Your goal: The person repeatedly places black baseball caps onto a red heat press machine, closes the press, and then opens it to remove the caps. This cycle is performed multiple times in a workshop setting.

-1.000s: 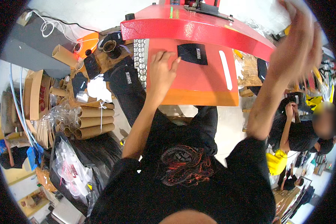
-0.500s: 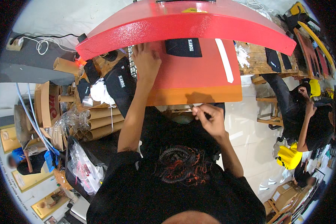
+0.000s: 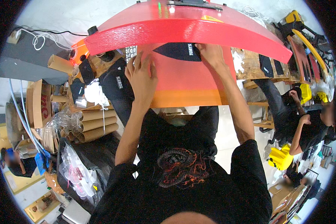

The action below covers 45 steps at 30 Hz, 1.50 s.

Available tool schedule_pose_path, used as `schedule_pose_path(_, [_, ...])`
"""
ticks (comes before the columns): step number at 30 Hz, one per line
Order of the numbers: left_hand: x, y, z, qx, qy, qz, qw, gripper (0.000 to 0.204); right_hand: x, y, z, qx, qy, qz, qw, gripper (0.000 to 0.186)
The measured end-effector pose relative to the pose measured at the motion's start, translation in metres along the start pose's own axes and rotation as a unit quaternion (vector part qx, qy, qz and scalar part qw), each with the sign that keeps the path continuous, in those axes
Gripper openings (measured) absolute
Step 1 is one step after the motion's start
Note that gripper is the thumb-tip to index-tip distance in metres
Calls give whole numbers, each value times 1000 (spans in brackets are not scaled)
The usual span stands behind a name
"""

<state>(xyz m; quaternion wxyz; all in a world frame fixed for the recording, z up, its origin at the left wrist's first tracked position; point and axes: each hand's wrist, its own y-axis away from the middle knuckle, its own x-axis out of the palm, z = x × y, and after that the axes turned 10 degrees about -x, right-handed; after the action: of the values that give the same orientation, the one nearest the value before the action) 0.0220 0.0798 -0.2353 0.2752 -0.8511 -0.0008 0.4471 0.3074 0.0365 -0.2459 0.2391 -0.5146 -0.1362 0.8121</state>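
Note:
A black fabric piece point(image 3: 175, 51) with a pointed left end and a white printed label lies on the red-orange pad point(image 3: 179, 80) of a heat press. My right hand point(image 3: 211, 55) reaches across the pad, its thumb and fingertips closed at the fabric's right edge beside the label. My left hand point(image 3: 142, 76) rests over the pad's left side, fingers spread and holding nothing. Over the far part of the pad hangs the press's red upper plate point(image 3: 186, 31).
Left of the press lie black printed fabric pieces point(image 3: 117, 79), crumpled white material point(image 3: 96, 93) and bundled cardboard tubes point(image 3: 99, 121). A black bin point(image 3: 100, 153) holds clear plastic packaging. On the right, a wooden table point(image 3: 250, 67) carries more black pieces; a seated person point(image 3: 311, 128) is beyond it.
My right hand has moved from the pad's front edge up to the fabric's right side. My left hand has come slightly nearer. The white strip on the pad's right no longer shows; my forearm crosses there.

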Motion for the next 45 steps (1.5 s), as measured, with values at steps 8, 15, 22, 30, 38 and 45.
schedule_pose_path(8, [-40,58,-10,-25,153,53,987,32,25,-22,-26,-112,77,-33,990,39])
schedule_pose_path(15, [-47,83,-20,-52,230,106,966,33,24,-20,-21,-104,109,17,988,36])
schedule_pose_path(22, [-45,89,-14,-54,249,121,959,36,26,-6,-15,-76,34,24,996,36])
schedule_pose_path(30, [-45,86,-13,-69,259,140,953,29,28,-25,-38,-139,64,-30,988,40])
schedule_pose_path(38, [-44,86,-12,-68,269,144,950,28,28,-26,-45,-152,63,-13,986,40])
schedule_pose_path(45, [-42,88,-11,-72,271,141,950,28,15,-4,-15,-131,67,0,989,32])
